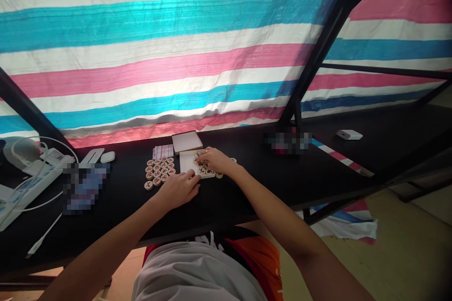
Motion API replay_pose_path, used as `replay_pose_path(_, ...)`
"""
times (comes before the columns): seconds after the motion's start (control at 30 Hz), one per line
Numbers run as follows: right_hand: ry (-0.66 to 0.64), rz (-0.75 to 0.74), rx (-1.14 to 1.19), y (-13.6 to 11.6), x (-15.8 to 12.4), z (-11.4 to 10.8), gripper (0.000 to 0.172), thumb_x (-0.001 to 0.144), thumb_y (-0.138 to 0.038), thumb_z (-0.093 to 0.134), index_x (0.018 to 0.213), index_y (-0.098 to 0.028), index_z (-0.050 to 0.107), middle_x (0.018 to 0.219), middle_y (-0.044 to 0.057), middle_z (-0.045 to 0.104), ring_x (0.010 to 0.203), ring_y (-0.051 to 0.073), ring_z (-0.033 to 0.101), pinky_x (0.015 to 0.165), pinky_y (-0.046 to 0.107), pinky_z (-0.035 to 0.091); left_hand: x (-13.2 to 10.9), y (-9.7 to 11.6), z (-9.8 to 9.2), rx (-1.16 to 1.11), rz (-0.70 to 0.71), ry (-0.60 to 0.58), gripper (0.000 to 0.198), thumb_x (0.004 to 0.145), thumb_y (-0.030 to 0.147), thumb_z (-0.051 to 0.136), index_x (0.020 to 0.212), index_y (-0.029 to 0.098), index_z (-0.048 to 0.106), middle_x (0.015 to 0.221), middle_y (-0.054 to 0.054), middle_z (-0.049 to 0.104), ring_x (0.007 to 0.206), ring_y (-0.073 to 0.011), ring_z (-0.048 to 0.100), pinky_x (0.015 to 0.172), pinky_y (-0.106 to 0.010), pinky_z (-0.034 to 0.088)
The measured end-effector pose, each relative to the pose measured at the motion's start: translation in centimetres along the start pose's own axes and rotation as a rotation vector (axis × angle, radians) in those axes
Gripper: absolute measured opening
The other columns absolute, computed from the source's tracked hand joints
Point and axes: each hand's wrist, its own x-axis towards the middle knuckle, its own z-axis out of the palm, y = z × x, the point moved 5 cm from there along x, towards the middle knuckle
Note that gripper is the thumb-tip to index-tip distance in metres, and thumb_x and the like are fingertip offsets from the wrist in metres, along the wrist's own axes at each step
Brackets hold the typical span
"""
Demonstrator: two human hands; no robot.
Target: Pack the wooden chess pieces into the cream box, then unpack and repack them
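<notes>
On the black table, an open white box holds several round pieces with black characters in its right part. My right hand reaches over the box from the right, its fingertips on the pieces; whether it grips one is too small to tell. At the box's near left edge rests my left hand, fingers curled and touching the edge, with nothing visible inside them. Left of the box, round pieces with red characters lie in rows. A few more pieces show partly beside my right wrist.
Behind the box lies its lid, beside a folded red-and-white sheet. A power strip with cables, a white earphone case and a blurred item stand left. A white adapter sits far right, past a black frame post.
</notes>
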Motion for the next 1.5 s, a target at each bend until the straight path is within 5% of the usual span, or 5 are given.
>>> replay_pose_path(0.2,0.016,0.076,-0.019,0.5,-0.4,-0.8,0.031,0.075,0.0,0.05,0.085,-0.017,0.074,0.096,0.007,0.07,0.09,0.02,0.057,0.086,0.029,0.042,-0.1,0.0,-0.2,-0.006,-0.007,0.003,0.026,0.094,0.028,0.038,0.11,0.018,0.056,0.096,-0.006,0.061,0.072,-0.0152,0.063,0.055,-0.023,0.045)
replay_pose_path(0.5,0.018,0.031,-0.024,0.0,-0.2,-0.4,0.045,0.073,0.003,0.045,0.108,-0.015,0.067,0.109,0.008,0.066,0.099,0.02,0.057,0.094,0.032,0.041,0.0,0.0,-0.1,-0.006,-0.003,0.0,0.028,0.094,0.029,0.037,0.111,0.018,0.057,0.098,-0.006,0.06,0.074,-0.0168,0.063,0.054,-0.024,0.045)
replay_pose_path(0.73,0.412,0.318,0.201,6.4,-3.6,-5.1,0.037,0.08,-0.005,0.044,0.106,-0.015,0.067,0.102,0.008,0.067,0.093,0.017,0.06,0.09,0.03,0.045,-0.1,0.1,-0.1,-0.018,-0.001,0.003,0.028,0.094,0.028,0.037,0.111,0.018,0.056,0.098,-0.007,0.06,0.073,-0.0165,0.063,0.057,-0.025,0.048)
replay_pose_path(1.03,-0.115,0.532,0.523,9.7,-6.0,-2.5,0.043,0.068,-0.032,0.072,0.108,-0.017,0.066,0.102,0.007,0.069,0.091,0.02,0.064,0.08,0.028,0.049,-0.1,0.0,0.2,-0.035,-0.022,0.009,0.031,0.094,0.029,0.036,0.116,0.019,0.055,0.099,-0.008,0.06,0.072,-0.0152,0.063,0.057,-0.024,0.047)
replay_pose_path(1.5,-0.159,0.684,0.541,11.6,-8.2,-2.9,0.04,0.066,-0.031,0.068,0.104,-0.017,0.069,0.092,0.005,0.069,0.079,0.019,0.062,0.064,0.025,0.046,-0.2,0.1,-0.1,-0.036,-0.019,-0.008,0.03,0.094,0.03,0.037,0.115,0.018,0.056,0.098,-0.008,0.06,0.076,-0.017,0.064,0.059,-0.025,0.049)
